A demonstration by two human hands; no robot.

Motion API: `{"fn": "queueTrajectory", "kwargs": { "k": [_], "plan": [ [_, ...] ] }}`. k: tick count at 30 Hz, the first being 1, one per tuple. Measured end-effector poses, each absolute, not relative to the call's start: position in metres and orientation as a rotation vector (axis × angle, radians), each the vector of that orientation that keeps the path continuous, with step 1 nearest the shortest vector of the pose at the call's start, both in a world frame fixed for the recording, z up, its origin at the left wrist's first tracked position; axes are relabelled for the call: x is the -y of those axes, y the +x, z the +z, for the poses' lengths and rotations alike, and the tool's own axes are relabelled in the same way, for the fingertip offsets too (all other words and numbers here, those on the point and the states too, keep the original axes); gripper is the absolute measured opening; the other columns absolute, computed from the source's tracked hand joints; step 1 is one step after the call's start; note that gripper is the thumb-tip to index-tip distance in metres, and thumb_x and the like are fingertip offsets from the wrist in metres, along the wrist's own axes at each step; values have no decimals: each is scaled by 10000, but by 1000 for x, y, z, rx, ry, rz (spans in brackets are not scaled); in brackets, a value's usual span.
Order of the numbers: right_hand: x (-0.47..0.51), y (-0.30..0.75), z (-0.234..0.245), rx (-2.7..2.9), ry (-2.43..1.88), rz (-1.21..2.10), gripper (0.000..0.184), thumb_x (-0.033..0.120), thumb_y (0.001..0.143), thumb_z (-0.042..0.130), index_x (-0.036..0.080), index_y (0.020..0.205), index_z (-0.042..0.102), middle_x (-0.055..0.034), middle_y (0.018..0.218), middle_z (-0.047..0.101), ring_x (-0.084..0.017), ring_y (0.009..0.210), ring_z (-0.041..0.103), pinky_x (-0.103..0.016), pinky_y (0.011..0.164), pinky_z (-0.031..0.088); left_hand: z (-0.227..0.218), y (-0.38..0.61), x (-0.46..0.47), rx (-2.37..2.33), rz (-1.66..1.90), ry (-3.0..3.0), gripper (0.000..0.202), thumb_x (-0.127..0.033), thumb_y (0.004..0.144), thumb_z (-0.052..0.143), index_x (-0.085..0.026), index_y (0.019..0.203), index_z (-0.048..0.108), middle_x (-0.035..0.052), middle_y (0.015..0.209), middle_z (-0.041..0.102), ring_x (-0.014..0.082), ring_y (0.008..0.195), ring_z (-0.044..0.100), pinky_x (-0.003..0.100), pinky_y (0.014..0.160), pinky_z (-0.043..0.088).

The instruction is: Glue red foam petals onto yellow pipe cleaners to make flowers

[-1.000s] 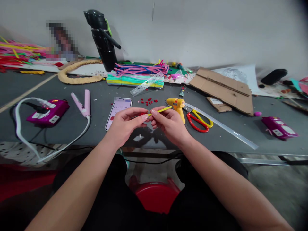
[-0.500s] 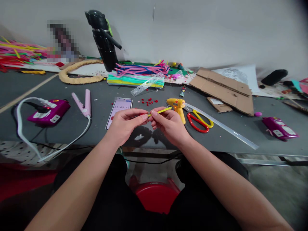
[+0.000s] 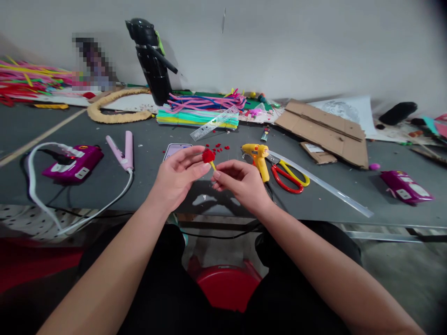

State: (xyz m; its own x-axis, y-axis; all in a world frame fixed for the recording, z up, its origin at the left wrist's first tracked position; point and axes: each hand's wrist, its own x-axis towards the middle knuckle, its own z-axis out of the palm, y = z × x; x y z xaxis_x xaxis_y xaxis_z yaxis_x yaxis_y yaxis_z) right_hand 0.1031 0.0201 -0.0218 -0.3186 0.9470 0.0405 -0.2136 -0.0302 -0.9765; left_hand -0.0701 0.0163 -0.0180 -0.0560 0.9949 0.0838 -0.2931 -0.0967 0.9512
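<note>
A small red flower (image 3: 208, 156) on a short yellow pipe-cleaner stem (image 3: 213, 165) is between my two hands above the front of the table. My left hand (image 3: 178, 174) has its thumb and fingertips closed lightly at the red head, which faces up. Below it, my right hand (image 3: 240, 184) pinches the lower end of the stem between thumb and fingers. A phone (image 3: 172, 150) lies partly hidden behind my left hand. Small red bits (image 3: 219, 147) are scattered on the table just beyond the flower.
Right of my hands lie a yellow glue gun (image 3: 259, 158), scissors (image 3: 289, 179) and a clear strip (image 3: 324, 184). A pink hair straightener (image 3: 122, 151) and a purple power socket (image 3: 75, 165) are left. Pipe-cleaner bundles (image 3: 199, 116), a ruler (image 3: 214, 123), cardboard (image 3: 324, 130) and a black flask (image 3: 152, 65) stand or lie behind.
The yellow stem, earlier lying nearly level across my fingers, has turned so the red head points up in view. My right hand has shifted slightly lower; my left fingers have lifted and spread somewhat.
</note>
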Motion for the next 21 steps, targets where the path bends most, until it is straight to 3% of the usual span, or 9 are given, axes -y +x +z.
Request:
{"fn": "queueTrajectory", "kwargs": {
  "k": [7,12,15,18,21],
  "plan": [
    [-19,98,-30,1420,-894,1257,265,425,763,779,191,863,704,-34,873,726,-146,780,660,-302,754,540,-21,-61,-12,-989,1356,1039,297,-252,679,848,-195,954,755,63,978,770,215,968,712,347,910,554],
    [-21,105,-28,1586,-984,1118,313,455,733,798,179,784,659,-22,793,667,-133,704,587,-283,668,507,-23,-63,-14,-1044,1342,1054,276,-301,670,856,-214,920,779,59,938,775,229,918,719,351,858,563],
    [-25,116,-19,1661,-916,1127,443,408,697,837,212,1046,647,-44,995,665,-158,819,623,-298,716,549,-23,-69,-15,-1101,1346,1131,264,-327,695,837,-218,930,789,52,932,773,215,867,710,339,822,559],
    [-30,126,-12,1775,-806,1159,675,349,758,798,300,1369,514,-82,1317,575,-193,1006,640,-335,827,573,-21,-76,-14,-1204,1220,1305,255,-354,736,803,-219,952,792,48,916,771,206,808,698,318,772,550],
    [-34,132,-12,1940,-710,1099,598,316,817,744,311,1378,537,-80,1406,523,-209,1084,629,-360,891,562,-20,-81,-12,-1242,1007,1564,237,-371,789,753,-229,975,790,47,945,769,206,814,689,286,723,525]
  ]
}}
